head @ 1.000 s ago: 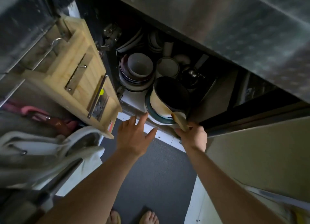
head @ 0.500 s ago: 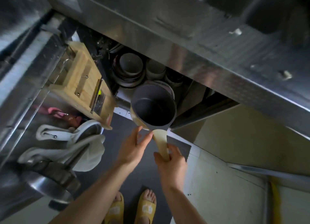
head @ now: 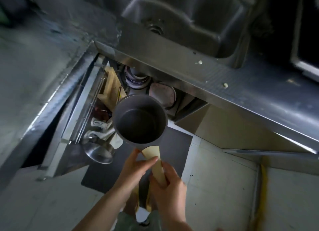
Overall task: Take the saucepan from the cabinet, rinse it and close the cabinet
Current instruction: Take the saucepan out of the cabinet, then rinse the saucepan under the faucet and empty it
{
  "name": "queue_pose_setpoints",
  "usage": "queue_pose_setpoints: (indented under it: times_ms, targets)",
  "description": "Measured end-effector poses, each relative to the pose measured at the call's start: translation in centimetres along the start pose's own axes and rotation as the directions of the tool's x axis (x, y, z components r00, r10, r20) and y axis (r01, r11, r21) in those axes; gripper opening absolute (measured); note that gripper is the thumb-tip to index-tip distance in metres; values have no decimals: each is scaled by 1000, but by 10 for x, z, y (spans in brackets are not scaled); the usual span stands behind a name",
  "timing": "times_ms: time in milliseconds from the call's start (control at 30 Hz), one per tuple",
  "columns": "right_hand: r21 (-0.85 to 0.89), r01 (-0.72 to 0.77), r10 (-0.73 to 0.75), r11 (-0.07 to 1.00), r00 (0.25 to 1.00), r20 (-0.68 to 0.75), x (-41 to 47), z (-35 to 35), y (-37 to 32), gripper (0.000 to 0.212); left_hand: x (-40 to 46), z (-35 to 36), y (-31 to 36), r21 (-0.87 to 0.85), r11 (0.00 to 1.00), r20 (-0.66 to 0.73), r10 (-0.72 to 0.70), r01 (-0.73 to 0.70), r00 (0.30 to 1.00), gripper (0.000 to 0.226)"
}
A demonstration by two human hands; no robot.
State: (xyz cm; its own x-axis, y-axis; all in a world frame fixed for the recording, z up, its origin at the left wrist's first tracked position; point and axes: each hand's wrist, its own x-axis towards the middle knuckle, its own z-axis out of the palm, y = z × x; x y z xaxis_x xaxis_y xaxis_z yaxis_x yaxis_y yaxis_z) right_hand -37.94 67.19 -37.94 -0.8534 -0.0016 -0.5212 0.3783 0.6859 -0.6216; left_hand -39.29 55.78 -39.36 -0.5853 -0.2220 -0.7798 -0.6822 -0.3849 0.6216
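The saucepan (head: 139, 120) is dark inside with a cream handle. I hold it upright and empty in front of me, outside the cabinet. My right hand (head: 168, 182) grips the handle's lower end. My left hand (head: 133, 168) wraps the handle closer to the pan. Behind the pan the cabinet (head: 148, 87) under the counter stands open, with stacked bowls and plates visible inside. Its door (head: 81, 109) hangs open to the left. The steel sink (head: 198, 37) lies above, beyond the counter's front edge.
A wooden rack (head: 112, 87), white cloths (head: 101, 130) and a steel pan (head: 99, 152) hang on the open door's inner side. A dark mat (head: 174, 147) covers the floor under the pan. The steel counter (head: 34, 58) stretches to the left.
The saucepan has come out of the cabinet and risen toward me. My left hand, free before, now holds the handle too. The view has lifted so the sink shows.
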Motion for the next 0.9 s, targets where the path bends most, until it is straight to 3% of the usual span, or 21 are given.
queue_pose_setpoints:
  times_ms: [167,433,633,900]
  targets:
    - [5,47,-48,999,996,79,-51,-36,-41,49,-64,-12,32,-56,998,41,-5,8,999,47]
    - [131,97,-121,987,973,196,-83,-106,-107,52,-134,-11,98,-58,976,117,214,-209,970,52]
    - [212,227,-249,951,965,86,-92,-152,-142,57,-159,18,163,-21,944,163,328,-329,931,46]
    - [232,367,-354,901,930,-95,-61,-211,-173,42,-146,72,223,-68,958,200,285,-277,937,33]
